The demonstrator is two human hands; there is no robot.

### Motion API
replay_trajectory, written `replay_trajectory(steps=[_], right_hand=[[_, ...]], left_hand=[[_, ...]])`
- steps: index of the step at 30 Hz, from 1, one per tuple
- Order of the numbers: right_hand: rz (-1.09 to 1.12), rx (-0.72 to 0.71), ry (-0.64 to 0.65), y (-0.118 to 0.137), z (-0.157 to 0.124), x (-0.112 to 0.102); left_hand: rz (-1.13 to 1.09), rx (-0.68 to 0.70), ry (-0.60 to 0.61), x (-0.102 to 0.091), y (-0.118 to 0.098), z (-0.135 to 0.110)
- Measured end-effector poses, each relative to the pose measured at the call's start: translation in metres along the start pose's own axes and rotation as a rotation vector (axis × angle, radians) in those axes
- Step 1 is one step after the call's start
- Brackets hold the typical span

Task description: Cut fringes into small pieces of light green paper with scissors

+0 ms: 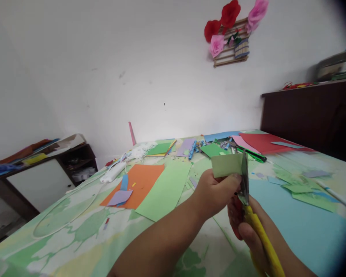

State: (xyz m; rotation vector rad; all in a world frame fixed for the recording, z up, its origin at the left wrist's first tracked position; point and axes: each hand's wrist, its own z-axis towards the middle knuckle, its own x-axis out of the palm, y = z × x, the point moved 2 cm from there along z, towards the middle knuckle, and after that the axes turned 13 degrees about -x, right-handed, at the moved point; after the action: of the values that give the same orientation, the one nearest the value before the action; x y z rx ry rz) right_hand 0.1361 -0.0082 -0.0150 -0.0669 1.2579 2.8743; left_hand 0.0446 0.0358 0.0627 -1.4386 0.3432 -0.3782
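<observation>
My left hand (216, 190) pinches a small pale green piece of paper (226, 164) between thumb and fingers, holding it up above the table. In my right hand (249, 231) is a pair of scissors with yellow handles (262, 238), blades pointing up. The metal blades stand at the paper's right end, by my left fingertips; whether they are cutting through it I cannot tell. My right fingers wrap the handles and are partly hidden behind them. Under my hands lie a light green sheet (167, 188) to the left and a light blue sheet (294, 219) to the right.
An orange sheet (147, 177) with purple and blue scraps lies left, beside a white power strip (113, 172) and its cable. A red sheet (271, 140), a green-and-black cutter (252, 154) and green scraps (314, 198) lie right. A dark cabinet (308, 115) stands behind.
</observation>
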Motion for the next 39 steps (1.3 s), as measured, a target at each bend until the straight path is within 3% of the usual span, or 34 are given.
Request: replay_trajectory(steps=[5, 12, 20, 39], right_hand=[[0.066, 0.045, -0.016, -0.002, -0.004, 0.0], [0.064, -0.007, 0.06, -0.006, -0.006, -0.001], [-0.01, -0.094, 0.212, -0.019, -0.009, -0.007], [-0.081, -0.132, 0.275, -0.016, -0.006, -0.009]], left_hand=[[0.087, -0.005, -0.089, 0.0, -0.001, -0.002], [0.164, 0.005, -0.14, 0.0, -0.004, -0.004], [0.115, -0.034, -0.15, 0.002, -0.001, -0.004], [0.148, -0.057, -0.217, 0.002, 0.001, -0.004]])
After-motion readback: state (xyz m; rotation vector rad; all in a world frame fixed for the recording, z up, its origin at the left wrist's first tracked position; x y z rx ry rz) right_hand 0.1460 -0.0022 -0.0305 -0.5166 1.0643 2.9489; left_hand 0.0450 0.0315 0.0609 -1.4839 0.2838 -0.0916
